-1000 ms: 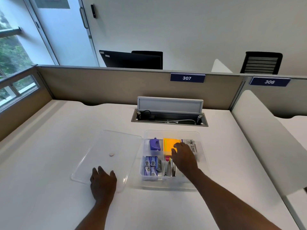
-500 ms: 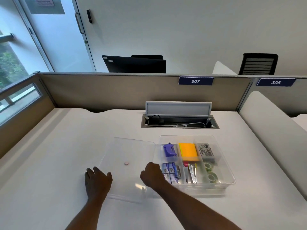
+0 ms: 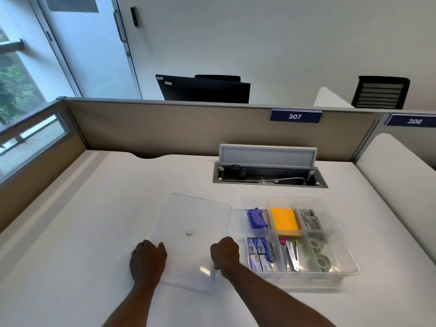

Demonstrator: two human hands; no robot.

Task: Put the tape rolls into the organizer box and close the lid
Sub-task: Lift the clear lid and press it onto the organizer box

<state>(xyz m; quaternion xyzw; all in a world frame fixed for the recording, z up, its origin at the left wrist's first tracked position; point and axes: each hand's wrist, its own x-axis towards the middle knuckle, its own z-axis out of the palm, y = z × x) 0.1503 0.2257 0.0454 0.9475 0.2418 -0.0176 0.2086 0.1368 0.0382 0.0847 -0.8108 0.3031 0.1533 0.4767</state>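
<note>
Now we see both tape rolls in the organizer box, front-right compartment | clear lid flat just left of box, long axis running away from us | our left hand and right hand curl over its near corners | bare desk leftward; the box lies right.

A white desk lies under both hands. Beyond them, a beige partition carries signs 307 and 306. Daylit windows lie left; a black chair stands far right.
</note>
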